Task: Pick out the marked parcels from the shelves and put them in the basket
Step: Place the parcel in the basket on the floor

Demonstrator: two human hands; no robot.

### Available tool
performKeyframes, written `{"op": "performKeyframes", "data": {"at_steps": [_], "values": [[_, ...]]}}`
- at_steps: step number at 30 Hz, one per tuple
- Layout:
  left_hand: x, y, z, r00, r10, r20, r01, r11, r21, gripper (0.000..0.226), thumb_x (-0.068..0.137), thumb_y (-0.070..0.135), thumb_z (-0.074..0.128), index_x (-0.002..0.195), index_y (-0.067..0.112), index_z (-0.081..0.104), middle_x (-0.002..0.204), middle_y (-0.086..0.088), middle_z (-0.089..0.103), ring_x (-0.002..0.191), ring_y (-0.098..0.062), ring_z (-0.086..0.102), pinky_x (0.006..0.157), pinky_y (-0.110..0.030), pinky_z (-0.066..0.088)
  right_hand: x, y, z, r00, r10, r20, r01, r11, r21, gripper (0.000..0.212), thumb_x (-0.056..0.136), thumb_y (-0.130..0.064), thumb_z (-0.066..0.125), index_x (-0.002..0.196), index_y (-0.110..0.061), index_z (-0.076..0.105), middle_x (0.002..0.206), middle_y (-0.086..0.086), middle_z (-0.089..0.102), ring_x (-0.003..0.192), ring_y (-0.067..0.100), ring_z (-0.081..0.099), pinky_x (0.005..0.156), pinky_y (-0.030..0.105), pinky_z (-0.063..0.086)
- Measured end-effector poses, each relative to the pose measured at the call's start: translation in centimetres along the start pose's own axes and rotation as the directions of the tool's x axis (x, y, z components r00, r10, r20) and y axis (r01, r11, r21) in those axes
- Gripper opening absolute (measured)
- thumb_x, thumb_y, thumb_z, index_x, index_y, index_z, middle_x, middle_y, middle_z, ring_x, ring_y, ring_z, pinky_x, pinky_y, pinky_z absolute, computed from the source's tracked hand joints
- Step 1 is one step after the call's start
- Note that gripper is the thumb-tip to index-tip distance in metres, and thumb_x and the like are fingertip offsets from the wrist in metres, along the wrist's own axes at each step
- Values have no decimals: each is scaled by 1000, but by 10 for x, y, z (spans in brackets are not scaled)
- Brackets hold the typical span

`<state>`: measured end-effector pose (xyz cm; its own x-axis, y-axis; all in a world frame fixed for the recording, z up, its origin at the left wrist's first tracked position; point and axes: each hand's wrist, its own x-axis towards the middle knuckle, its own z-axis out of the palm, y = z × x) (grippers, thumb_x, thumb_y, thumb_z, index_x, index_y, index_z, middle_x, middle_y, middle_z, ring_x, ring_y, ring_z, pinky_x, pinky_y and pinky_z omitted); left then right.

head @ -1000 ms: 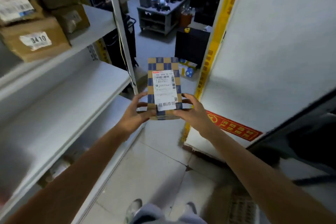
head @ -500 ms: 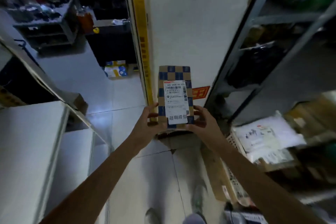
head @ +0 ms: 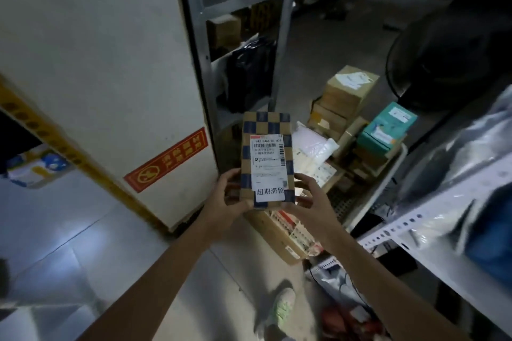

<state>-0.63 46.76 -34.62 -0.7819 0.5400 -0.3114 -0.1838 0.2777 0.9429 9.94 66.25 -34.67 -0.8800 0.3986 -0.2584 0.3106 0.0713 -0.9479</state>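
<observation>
Parcel depot / storeroom. Metal rack shelving (head: 285,36) stocked with cardboard boxes (head: 224,30) and black poly bags (head: 249,72), labelled cartons (head: 346,91) stacked in a basket (head: 388,171), barcode shipping label (head: 267,158) on a checkered parcel (head: 266,124), tiled floor (head: 69,230).

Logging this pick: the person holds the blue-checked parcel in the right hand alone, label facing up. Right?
Not quite. The head view shows both hands on the blue-checked parcel: the left hand grips its left edge and the right hand its right edge. The label does face up.
</observation>
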Motion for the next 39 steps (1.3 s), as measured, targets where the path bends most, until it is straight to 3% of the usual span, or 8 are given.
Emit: {"op": "performKeyframes", "data": {"at_steps": [3,11,14,22,26,30,35,39], "values": [[30,5,26,997,-13,78,11,1000,23,76,84,25,78,142,44,34,124,27,49,114,4,50,79,-15,43,8,10,-26,997,39,-65,-34,997,64,67,75,-15,85,126,-40,49,121,-18,57,100,1,61,65,13,52],[117,42,92,980,-25,198,10,997,75,66,87,14,73,131,49,39,123,20,53,110,-1,54,84,-24,47,53,22,-92,964,83,-253,-50,990,134,63,78,-16,83,129,-31,48,119,-17,53,90,-23,55,64,2,45],[148,63,115,971,6,238,-30,995,97,61,87,7,70,120,50,43,118,21,54,109,-3,56,77,-17,47,68,19,-117,942,69,-327,-29,992,126,64,79,-17,83,130,-32,49,120,-19,54,98,-17,53,66,1,44],[232,85,156,898,10,440,-85,985,150,62,86,8,73,125,45,42,120,14,55,110,-8,58,71,-13,51,105,27,-153,857,134,-498,-53,983,175,63,78,-14,83,128,-32,50,114,-20,63,100,-9,62,78,12,52],[265,61,166,842,-62,535,-54,979,198,63,85,7,74,124,46,43,120,8,57,106,-11,62,71,-16,53,110,51,-145,793,231,-564,-127,968,217,65,76,-22,85,129,-36,50,123,-20,59,112,0,58,94,28,51],[281,28,167,749,-151,645,-49,958,281,77,84,10,77,139,44,36,118,10,57,103,-3,61,72,-14,52,105,81,-121,734,321,-599,-191,943,272,68,78,-11,82,132,-35,48,124,-20,58,110,-6,57,85,17,52],[291,-16,170,662,-270,699,-2,932,361,80,86,14,77,142,47,31,120,9,58,102,-4,63,74,-14,52,97,118,-96,669,452,-590,-266,887,378,71,78,-6,81,134,-32,46,127,-15,56,108,-1,61,80,20,55],[293,-43,184,631,-325,704,58,925,375,74,89,14,73,144,41,32,103,25,67,92,7,66,68,-12,51,96,145,-93,611,524,-593,-319,849,421,73,73,-9,84,131,-31,46,121,-18,58,111,2,57,81,17,49]]}}
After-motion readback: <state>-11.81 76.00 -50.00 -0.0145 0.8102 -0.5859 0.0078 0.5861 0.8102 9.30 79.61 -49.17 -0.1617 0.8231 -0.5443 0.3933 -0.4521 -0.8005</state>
